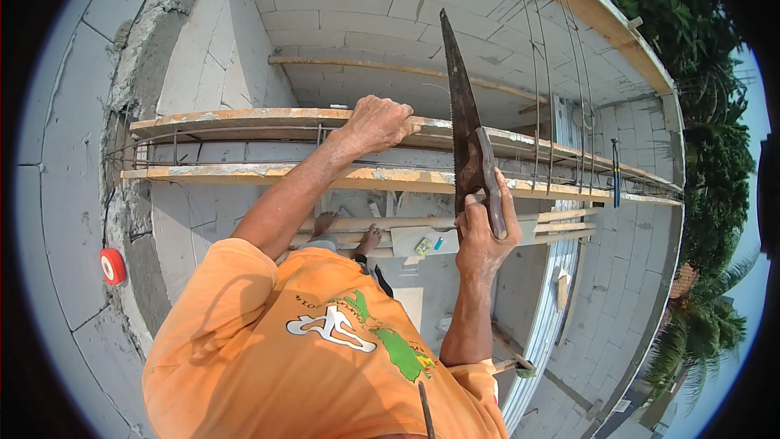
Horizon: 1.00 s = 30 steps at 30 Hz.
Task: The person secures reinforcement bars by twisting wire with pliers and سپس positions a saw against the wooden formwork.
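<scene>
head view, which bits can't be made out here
In the head view:
left hand: palm hidden by the back of the hand
handsaw: part of its handle hidden by the right hand
dark thin strip: cut off by the lower edge
green-and-yellow item: too small to identify

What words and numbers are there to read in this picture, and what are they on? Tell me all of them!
Orange shirt: curved lettering with digits near the green print; I won't copy out what it says.
Small green-and-yellow packet: too small to read any marking.
Round red thing with a white ring: no words I can make out.
Saw in the right hand: no readable words.
</scene>
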{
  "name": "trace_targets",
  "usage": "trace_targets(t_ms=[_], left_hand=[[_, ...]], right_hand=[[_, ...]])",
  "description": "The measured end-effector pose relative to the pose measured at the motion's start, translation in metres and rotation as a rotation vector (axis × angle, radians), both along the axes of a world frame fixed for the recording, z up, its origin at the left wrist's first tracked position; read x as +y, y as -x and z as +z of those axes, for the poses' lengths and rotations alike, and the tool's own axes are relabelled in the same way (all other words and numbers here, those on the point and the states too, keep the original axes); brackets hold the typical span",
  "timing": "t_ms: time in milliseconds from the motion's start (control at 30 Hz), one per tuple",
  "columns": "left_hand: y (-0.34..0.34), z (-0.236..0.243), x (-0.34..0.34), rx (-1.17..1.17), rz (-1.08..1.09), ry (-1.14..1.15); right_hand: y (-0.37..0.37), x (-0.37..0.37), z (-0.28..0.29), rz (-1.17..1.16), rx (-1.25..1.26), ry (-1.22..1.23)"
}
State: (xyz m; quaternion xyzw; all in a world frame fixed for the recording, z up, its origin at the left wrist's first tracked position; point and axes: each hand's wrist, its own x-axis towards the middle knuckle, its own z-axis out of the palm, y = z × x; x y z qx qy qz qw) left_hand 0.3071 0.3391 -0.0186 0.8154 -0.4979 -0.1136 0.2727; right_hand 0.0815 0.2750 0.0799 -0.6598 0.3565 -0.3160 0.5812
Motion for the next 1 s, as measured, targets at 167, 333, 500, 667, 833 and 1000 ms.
trace_targets(t_ms=[167,333,500,667,833,1000], left_hand=[[0.004,-0.007,0.001,-0.029,0.050,0.031],[0.004,-0.013,0.001,-0.053,0.063,0.047],[0.003,-0.011,-0.001,-0.081,0.044,0.002],[-0.001,-0.005,-0.001,-0.037,0.041,0.001],[0.002,-0.011,0.000,-0.036,0.035,0.047],[0.002,-0.001,0.001,0.015,0.028,0.013]], right_hand=[[-0.019,0.009,-0.025,0.061,0.057,-0.035],[-0.027,0.013,-0.036,0.066,0.098,0.050],[-0.028,0.021,-0.039,0.103,0.115,0.385],[0.043,0.043,-0.041,0.094,0.173,0.175],[0.072,0.073,-0.030,0.003,0.174,0.191],[0.049,0.061,0.024,-0.102,-0.018,0.016]])
